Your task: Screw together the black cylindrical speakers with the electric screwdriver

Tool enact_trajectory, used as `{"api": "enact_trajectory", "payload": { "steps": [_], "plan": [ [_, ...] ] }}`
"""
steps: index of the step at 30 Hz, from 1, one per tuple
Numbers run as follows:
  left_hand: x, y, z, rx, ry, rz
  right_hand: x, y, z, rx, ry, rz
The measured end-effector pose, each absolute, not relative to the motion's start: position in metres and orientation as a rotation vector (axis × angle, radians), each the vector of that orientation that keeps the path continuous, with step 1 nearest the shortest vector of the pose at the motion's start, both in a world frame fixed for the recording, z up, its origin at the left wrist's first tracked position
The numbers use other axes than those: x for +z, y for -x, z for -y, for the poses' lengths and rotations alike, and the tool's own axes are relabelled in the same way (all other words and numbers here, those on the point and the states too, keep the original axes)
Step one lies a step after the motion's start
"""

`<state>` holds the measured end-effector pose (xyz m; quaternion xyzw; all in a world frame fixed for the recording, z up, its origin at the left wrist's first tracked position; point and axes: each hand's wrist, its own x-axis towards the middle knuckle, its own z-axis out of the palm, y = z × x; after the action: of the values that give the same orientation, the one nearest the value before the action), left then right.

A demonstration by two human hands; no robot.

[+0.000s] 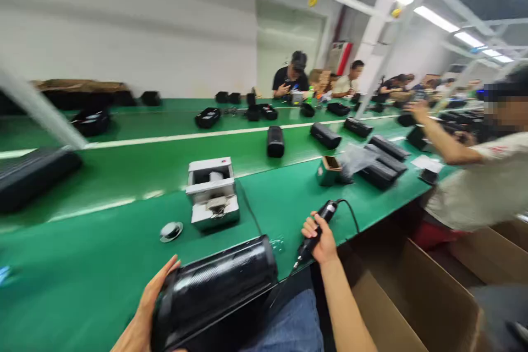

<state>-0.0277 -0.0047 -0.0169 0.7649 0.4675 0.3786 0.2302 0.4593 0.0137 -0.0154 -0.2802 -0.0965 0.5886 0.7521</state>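
Observation:
My left hand (144, 308) grips the left end of a glossy black cylindrical speaker (223, 283), which lies tilted at the bench's front edge, partly above my lap. Its lower side is out of sight. In my right hand (322, 239) is a black electric screwdriver (315, 234), fingers wrapped round its body. The tip points down and left, close to the speaker's right end but apart from it. A cable runs from the tool's upper end toward the bench edge.
On the green bench stand a white-and-green open box (212, 195) and a small round silver part (171, 231). More black speakers (275, 142) lie farther back. A small green box (329, 170) is at right. Cardboard boxes (437, 291) stand below right, beside a co-worker (466, 176).

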Motion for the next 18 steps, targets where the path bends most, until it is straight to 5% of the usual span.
{"api": "enact_trajectory", "payload": {
  "steps": [11,18],
  "plan": [
    [0.034,0.041,-0.135,0.777,-2.164,-1.613,0.03,-0.454,0.007,1.259,0.744,0.255],
    [0.029,0.04,-0.202,0.762,-2.191,-1.563,0.147,-0.498,0.033,1.039,0.694,0.543]
  ]
}}
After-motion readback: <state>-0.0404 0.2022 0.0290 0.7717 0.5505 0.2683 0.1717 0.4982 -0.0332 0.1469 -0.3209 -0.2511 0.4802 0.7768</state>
